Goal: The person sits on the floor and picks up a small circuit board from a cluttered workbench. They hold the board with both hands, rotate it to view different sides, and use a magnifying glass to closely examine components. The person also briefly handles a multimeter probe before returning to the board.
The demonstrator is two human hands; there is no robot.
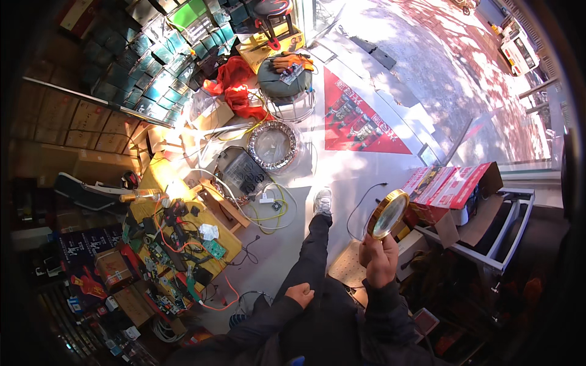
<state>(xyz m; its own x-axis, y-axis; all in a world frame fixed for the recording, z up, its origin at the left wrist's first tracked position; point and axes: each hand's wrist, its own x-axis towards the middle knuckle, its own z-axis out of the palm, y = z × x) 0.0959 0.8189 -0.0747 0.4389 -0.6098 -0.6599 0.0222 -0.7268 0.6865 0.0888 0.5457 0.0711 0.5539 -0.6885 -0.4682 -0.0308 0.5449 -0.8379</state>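
Upright in my right hand (381, 261) is a round magnifying glass (389, 215) with a gold rim; my fingers are closed round its lower end. It is raised in front of a red and white cardboard box (448, 189). My left hand (300, 294) rests at my dark-trousered thigh (305, 256), its fingers curled into a loose fist with nothing visible in them.
Left of me, a yellow worktop (213, 268) carries circuit boards, tools and wires. Beyond it stand a ring-shaped crystal lamp (273, 145) and a round stool (285, 79) with orange gloves on top. A cable (360, 207) lies on the floor. Stacked boxes (91, 122) line the left.
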